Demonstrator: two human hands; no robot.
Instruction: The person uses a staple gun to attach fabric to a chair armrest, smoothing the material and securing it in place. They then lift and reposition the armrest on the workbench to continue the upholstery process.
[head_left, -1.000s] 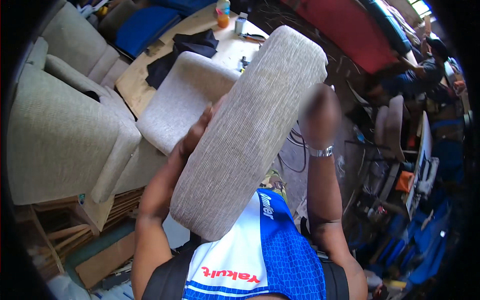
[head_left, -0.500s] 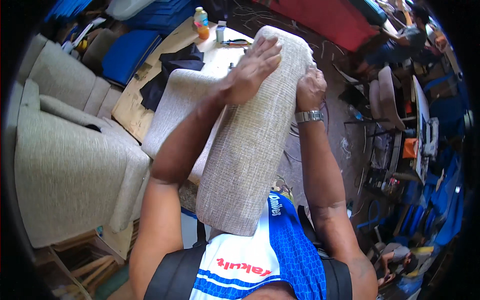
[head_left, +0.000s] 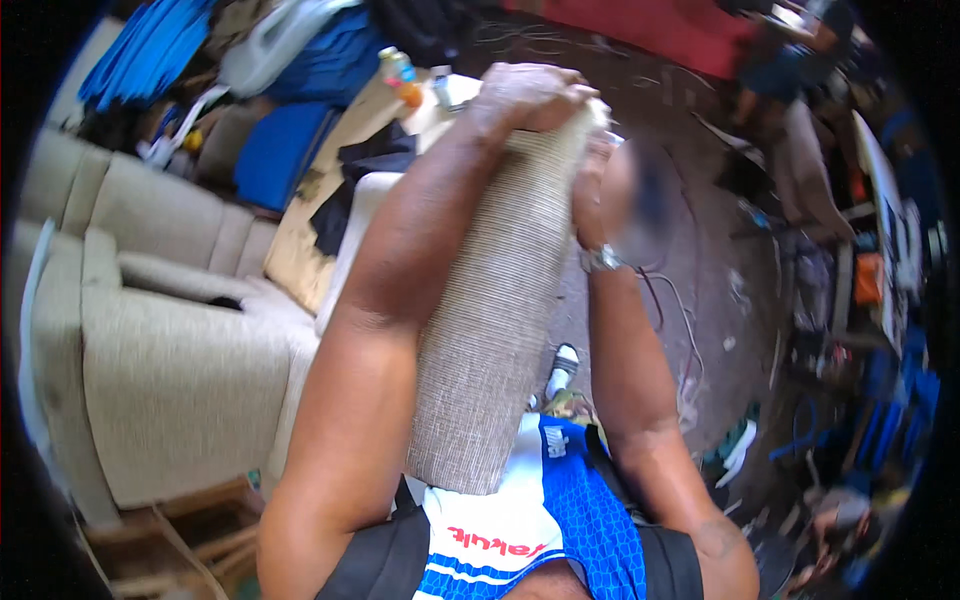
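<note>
A long upholstered cushion (head_left: pixel 495 300) in grey-beige woven fabric leans away from my chest, its near end against my shirt. My left hand (head_left: pixel 532 95) is closed over its far end, with the fingers bent round the edge. On the right side near that end, my right hand (head_left: pixel 597 195), with a metal watch (head_left: pixel 604 258) at the wrist, grips the fabric edge. Part of the right hand is smeared, and the cushion's underside is hidden. Behind my left forearm, a second pale upholstered piece (head_left: pixel 372 190) shows in part.
A matching sofa (head_left: pixel 185 380) stands at the left. Beyond it, a wooden table (head_left: pixel 295 245) bears dark cloth (head_left: pixel 335 215) and a bottle (head_left: pixel 405 80). Hoses (head_left: pixel 690 340) lie on the floor at right. Other people (head_left: pixel 800 50) are at the far and lower right.
My left hand, flat on the cushion's upper face before, has moved to its far end and curled round it. My right hand stays at the right edge. The whole view has shifted slightly.
</note>
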